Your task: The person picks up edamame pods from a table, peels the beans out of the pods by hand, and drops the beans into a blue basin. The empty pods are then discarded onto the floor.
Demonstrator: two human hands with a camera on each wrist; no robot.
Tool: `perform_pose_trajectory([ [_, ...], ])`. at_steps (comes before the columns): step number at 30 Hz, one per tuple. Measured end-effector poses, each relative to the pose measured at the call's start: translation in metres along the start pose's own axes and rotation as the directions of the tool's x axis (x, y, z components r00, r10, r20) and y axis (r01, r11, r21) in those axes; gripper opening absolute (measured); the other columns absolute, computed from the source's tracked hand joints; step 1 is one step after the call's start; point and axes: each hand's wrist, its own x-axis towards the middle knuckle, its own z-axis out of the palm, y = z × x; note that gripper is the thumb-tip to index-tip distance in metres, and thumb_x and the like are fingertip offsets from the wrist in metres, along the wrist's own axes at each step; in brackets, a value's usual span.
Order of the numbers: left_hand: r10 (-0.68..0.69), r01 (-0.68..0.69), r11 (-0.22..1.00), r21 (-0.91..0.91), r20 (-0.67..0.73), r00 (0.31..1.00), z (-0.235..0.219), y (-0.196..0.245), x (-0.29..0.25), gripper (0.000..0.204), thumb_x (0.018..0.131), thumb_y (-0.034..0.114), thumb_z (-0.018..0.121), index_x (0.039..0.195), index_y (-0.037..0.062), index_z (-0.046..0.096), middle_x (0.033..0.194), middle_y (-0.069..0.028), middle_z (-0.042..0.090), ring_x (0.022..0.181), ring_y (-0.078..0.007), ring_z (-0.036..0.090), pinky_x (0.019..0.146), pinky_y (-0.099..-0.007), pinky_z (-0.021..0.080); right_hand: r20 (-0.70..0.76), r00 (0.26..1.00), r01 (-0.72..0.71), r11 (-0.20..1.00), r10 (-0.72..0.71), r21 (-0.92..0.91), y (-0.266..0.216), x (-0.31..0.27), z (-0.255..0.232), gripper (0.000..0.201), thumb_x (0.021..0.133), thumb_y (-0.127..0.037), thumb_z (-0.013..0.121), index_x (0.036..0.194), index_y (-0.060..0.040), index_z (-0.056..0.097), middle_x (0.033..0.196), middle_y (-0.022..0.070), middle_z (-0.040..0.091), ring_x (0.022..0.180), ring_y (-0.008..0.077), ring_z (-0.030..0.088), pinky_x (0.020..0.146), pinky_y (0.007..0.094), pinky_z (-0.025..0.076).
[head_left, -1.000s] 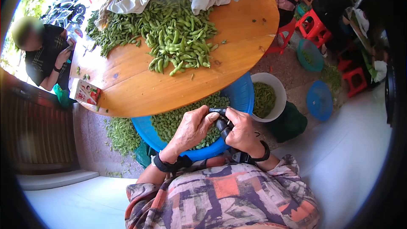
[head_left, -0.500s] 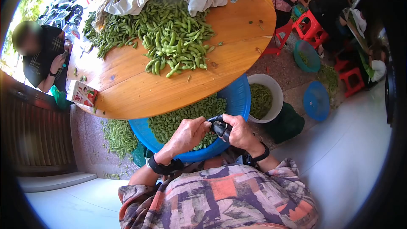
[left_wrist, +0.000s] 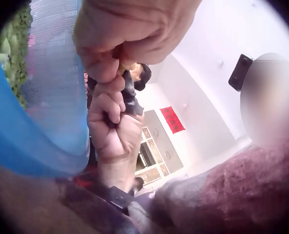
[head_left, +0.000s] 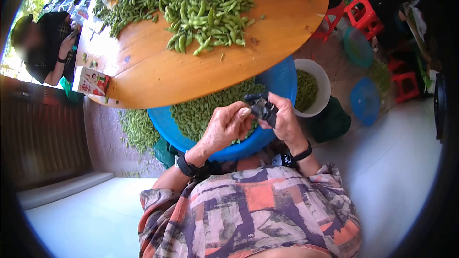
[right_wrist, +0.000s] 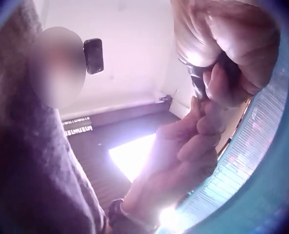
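Note:
Over the blue basin (head_left: 222,153), both hands meet at a small pale-green piece (left_wrist: 127,66), seemingly a bean pod. The left hand (head_left: 222,126) pinches it between thumb and curled fingers; in the left wrist view that hand (left_wrist: 137,29) is uppermost. The right hand (head_left: 287,123) has black coverings (head_left: 267,112) on its thumb and index finger, held close to the left fingertips, with its other fingers curled. Much of the piece is hidden by the fingers. Green beans (head_left: 193,114) lie in the basin. In the right wrist view, the right hand (right_wrist: 232,53) is above the left hand (right_wrist: 176,161).
A wooden table (head_left: 143,74) beyond the basin holds piled pods (head_left: 210,16) and a red-white carton (head_left: 90,82). At right stand a white bucket (head_left: 324,88), a dark green bag (head_left: 330,120) and red stools (head_left: 363,16). A person (head_left: 48,43) sits at left.
The head view has tilted, so the table appears higher. Both hands show higher and slightly right in it. The black-covered fingers have turned, and the left fingertips have stayed close against them.

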Motion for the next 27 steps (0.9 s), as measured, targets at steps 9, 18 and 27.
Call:
perform_pose_trajectory([
  [9, 0.4, -0.355, 0.705, 0.614, 0.07, 0.914, -0.007, -0.015, 0.008, 0.013, 0.096, 0.008, 0.053, 0.087, -0.0015, 0.053, 0.065, -0.0146, 0.057, 0.054, -0.0289, 0.056, 0.051, -0.037, 0.044, -0.127, 0.989, 0.041, 0.959, -0.08, -0.282, 0.013, 0.003, 0.011, 0.023, 0.09, -0.003, 0.054, 0.11, -0.0021, 0.065, 0.075, -0.003, 0.057, 0.06, 0.0017, 0.048, 0.05, 0.0182, 0.037],
  [18, 0.268, -0.241, 0.835, 0.495, 0.016, 0.963, -0.002, -0.01, 0.003, 0.026, 0.099, 0.012, 0.049, 0.077, -0.0013, 0.051, 0.062, -0.0123, 0.055, 0.055, -0.0219, 0.056, 0.052, -0.0343, 0.045, 0.105, 0.969, -0.246, 0.896, 0.223, 0.37, 0.017, 0.005, -0.008, 0.02, 0.086, -0.004, 0.055, 0.103, -0.0008, 0.065, 0.072, -0.0016, 0.059, 0.057, 0.0013, 0.051, 0.046, 0.0166, 0.037],
  [27, 0.228, -0.261, 0.825, 0.502, 0.128, 0.965, -0.022, -0.021, 0.007, 0.013, 0.091, 0.007, 0.057, 0.082, -0.0028, 0.058, 0.069, -0.0173, 0.054, 0.059, -0.031, 0.057, 0.055, -0.0407, 0.045, -0.085, 0.967, -0.252, 0.956, 0.241, -0.149, 0.007, 0.008, 0.005, 0.016, 0.085, -0.003, 0.057, 0.096, 0.0001, 0.068, 0.071, -0.0003, 0.061, 0.06, 0.0023, 0.05, 0.051, 0.0205, 0.041],
])
